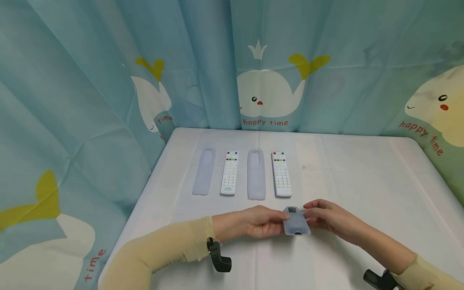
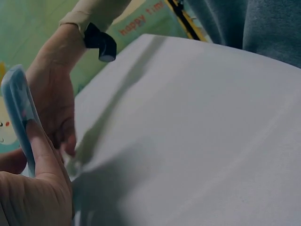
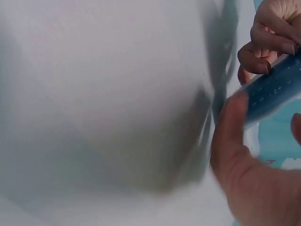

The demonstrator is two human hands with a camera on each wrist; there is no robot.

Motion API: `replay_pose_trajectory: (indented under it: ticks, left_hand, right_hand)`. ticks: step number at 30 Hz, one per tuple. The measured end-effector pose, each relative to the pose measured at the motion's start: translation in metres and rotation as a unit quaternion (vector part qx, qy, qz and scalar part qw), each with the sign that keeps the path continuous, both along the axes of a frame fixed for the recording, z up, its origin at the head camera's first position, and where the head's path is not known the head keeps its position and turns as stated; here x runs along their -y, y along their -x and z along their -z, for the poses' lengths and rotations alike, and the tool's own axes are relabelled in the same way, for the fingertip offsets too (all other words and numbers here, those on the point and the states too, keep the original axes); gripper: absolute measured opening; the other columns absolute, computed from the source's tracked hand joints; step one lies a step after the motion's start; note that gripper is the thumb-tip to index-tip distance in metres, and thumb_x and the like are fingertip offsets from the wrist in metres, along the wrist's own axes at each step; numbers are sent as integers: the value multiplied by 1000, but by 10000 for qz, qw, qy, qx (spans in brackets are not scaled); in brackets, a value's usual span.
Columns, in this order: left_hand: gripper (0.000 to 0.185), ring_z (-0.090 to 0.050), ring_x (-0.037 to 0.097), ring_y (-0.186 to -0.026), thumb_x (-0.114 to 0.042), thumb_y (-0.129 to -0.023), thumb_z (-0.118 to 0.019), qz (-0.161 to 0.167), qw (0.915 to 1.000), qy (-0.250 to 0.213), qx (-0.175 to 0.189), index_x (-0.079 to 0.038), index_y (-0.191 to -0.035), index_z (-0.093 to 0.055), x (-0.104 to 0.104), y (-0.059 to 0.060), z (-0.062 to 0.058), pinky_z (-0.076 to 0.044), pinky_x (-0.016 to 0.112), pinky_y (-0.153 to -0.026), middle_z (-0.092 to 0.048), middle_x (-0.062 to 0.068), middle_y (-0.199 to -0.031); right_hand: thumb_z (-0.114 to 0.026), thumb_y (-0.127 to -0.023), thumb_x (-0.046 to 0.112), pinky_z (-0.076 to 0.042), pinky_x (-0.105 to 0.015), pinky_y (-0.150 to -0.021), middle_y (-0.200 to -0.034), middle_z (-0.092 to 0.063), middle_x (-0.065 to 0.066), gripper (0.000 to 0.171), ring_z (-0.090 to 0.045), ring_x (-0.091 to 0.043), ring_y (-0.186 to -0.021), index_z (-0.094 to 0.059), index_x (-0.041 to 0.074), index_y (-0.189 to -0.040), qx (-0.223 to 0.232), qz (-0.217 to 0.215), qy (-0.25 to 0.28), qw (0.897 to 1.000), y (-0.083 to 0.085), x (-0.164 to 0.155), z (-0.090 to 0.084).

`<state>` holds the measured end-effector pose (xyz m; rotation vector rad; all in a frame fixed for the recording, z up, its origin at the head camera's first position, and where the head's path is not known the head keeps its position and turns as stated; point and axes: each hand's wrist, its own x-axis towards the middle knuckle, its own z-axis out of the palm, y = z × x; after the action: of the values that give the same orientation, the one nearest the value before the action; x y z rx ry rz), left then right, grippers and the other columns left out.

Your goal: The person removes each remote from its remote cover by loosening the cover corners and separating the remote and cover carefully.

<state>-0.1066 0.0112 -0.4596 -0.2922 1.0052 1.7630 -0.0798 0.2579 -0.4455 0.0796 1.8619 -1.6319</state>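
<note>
Both hands hold one remote in a translucent bluish silicone cover [image 1: 296, 221] just above the white table [image 1: 362, 181], near its front middle. My left hand [image 1: 266, 222] grips its left side, the right hand [image 1: 320, 217] pinches its right side. The left wrist view shows the covered remote [image 2: 19, 113] edge-on against my thumb. In the right wrist view the cover [image 3: 275, 92] is blurred between my fingers. Farther back lie, left to right, an empty cover [image 1: 204, 172], a white remote [image 1: 229, 173], a second empty cover [image 1: 255, 174] and another white remote [image 1: 281, 174].
A teal whale-print curtain [image 1: 268, 80] hangs behind and to both sides of the table. The table's left edge runs close to the curtain. A dark band [image 1: 217, 255] sits on each wrist.
</note>
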Motion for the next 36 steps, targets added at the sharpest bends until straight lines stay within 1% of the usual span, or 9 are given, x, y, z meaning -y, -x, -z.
replay_pose_trajectory:
  ticks: [4,7,11,14,18,22,24,32,36]
  left_hand:
    - [26,-65,24,-115,3,-103,-54,115,9999,9,42,14,-126,-60,1,-1,3,-48,32,-103,-68,20,-118]
    - [27,-62,25,-119,3,-103,-53,313,9995,-42,47,13,-127,-59,1,-2,4,-47,33,-104,-68,20,-119]
    - [29,-60,26,-122,1,-104,-52,715,9972,-11,-232,11,-130,-58,1,-1,4,-43,38,-107,-66,22,-124]
    - [28,-63,27,-118,0,-103,-54,853,9946,196,-564,8,-130,-58,0,-1,5,-44,42,-105,-68,20,-120]
    - [32,-69,27,-105,1,-99,-62,790,9855,606,-1373,2,-129,-54,0,0,4,-56,40,-91,-71,15,-111]
    - [43,-71,22,-90,-1,-94,-70,730,9624,1099,-2374,-4,-131,-48,0,2,3,-62,35,-73,-70,9,-105]
    - [47,-71,20,-86,-2,-93,-72,735,9497,1269,-2768,-6,-133,-48,0,3,2,-61,34,-69,-67,9,-102]
    - [50,-69,18,-85,-1,-93,-72,725,9056,1470,-3912,-5,-136,-46,2,10,-1,-61,35,-75,-58,10,-104]
    - [49,-68,13,-87,-7,-95,-71,830,8699,1690,-4559,-8,-137,-46,4,14,-5,-58,29,-75,-56,6,-107]
  right_hand:
    - [-53,-107,23,-57,-35,-90,-116,-67,-16,51,-69,-23,-104,-39,-16,-137,914,-170,1146,9891,-3,-3,6]
    - [-56,-106,16,-57,-33,-91,-116,-67,-16,53,-71,-22,-103,-34,-18,-140,1161,-73,1575,9806,-5,-3,10]
    - [-62,-101,11,-57,-31,-89,-118,-62,-18,65,-70,-19,-100,-23,-18,-144,1108,144,1470,9828,-8,2,14]
    - [-64,-99,10,-58,-31,-87,-119,-60,-18,73,-69,-18,-98,-16,-17,-146,969,178,1318,9864,-9,5,16]
    - [-67,-97,8,-59,-32,-83,-116,-64,-15,79,-69,-19,-97,-11,-14,-148,695,256,1172,9903,-9,9,17]
    - [-71,-95,7,-60,-35,-81,-107,-65,-12,80,-69,-20,-94,-15,-13,-148,138,275,850,9959,-7,11,16]
    - [-75,-93,8,-60,-36,-81,-105,-62,-12,79,-68,-20,-93,-21,-13,-148,-187,283,569,9978,-6,13,15]
    - [-78,-89,5,-60,-38,-82,-107,-56,-19,71,-67,-26,-95,-35,-9,-143,-1353,369,-35,9901,-3,19,12]
    - [-77,-89,2,-61,-35,-79,-110,-56,-22,63,-66,-26,-95,-39,-9,-139,-2013,355,-230,9786,0,20,11]
